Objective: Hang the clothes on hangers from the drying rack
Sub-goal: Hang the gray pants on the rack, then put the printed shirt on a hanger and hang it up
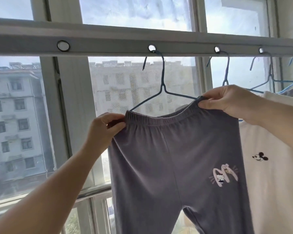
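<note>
A: Where do the grey trousers [176,157] sit against the hanger [161,92]?

B: Their waistband runs left to right, just under the hanger's sloping arms, and the hanger's hook is in a hole of the drying rack rail [108,43]. The left hand [107,130] pinches the waistband's left end below the hanger's left tip. The right hand [227,98] pinches the right end, higher, right at the hanger's right arm.

A: So which side leads?

B: The right looks nearer to seating, I judge; the left end likely has to come up to the wire. A white shirt [269,157] hangs just beside, at the right.
</note>
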The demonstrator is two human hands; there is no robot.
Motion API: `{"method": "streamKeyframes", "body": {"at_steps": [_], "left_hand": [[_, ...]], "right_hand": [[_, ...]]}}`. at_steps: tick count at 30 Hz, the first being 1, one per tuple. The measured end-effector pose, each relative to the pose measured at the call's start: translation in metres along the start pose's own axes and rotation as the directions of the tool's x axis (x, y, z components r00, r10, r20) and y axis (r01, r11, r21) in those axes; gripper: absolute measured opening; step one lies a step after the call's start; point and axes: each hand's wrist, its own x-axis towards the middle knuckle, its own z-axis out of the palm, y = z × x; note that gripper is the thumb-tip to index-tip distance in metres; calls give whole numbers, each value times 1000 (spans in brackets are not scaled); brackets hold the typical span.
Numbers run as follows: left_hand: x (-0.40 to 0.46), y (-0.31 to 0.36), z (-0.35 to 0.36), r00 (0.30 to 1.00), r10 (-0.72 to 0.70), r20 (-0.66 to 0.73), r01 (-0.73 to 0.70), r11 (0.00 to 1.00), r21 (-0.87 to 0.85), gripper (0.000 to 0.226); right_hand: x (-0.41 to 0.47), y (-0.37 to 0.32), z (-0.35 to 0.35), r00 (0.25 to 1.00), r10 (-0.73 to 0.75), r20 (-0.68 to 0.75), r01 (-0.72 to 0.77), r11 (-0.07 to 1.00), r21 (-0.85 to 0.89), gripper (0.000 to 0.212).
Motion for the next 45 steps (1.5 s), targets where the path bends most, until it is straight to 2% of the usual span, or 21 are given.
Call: {"method": "streamKeyframes", "body": {"at_steps": [3,5,7,9,10,11,13,15,17,20,23,27,32,36,42,45], "left_hand": [[1,-1,1,1000,18,-6,-18,998,55,25],[1,0,3,997,-73,-11,72,994,-83,23],[-1,3,7,981,-192,3,186,944,-272,18],[-3,7,11,973,-231,5,220,919,-326,21],[-4,8,13,975,-221,1,210,929,-305,25],[-6,10,13,979,-202,1,196,948,-252,27],[-12,12,13,988,-157,8,157,984,-82,32],[-21,14,11,995,-101,2,101,990,97,46],[-32,21,8,1000,-28,10,25,974,226,53],[-46,35,3,999,35,34,-44,947,319,53],[-63,53,-5,995,67,68,-87,932,351,51],[-89,70,-31,993,32,118,-82,888,453,50],[-121,83,-81,996,-68,64,18,815,579,48],[-146,93,-138,990,-141,12,95,726,681,44],[-155,104,-228,987,-107,-123,162,536,828,40],[-145,105,-281,982,-69,-178,191,358,914,42]], "right_hand": [[-2,3,-3,999,-21,-38,22,999,39,2],[-4,5,-4,998,-29,-64,32,998,50,2],[-7,5,-4,995,-45,-87,49,998,40,6],[-10,4,-4,993,-61,-96,62,998,6,6],[-13,3,-3,993,-71,-96,67,997,-36,2],[-14,3,-2,991,-90,-97,79,991,-107,11],[-18,2,3,981,-153,-123,109,945,-309,41],[-25,-6,9,945,-270,-186,165,881,-443,57],[-31,-14,17,896,-384,-222,223,823,-523,55],[-40,-30,33,842,-511,-173,335,746,-575,46],[-50,-43,55,824,-556,-108,426,733,-530,42],[-71,-58,92,820,-570,-41,519,773,-365,37],[-95,-77,139,840,-529,121,542,825,-161,39],[-113,-107,184,822,-529,209,537,843,21,36],[-133,-166,235,753,-563,339,530,826,194,35],[-133,-208,258,709,-590,386,524,807,272,33]]}}
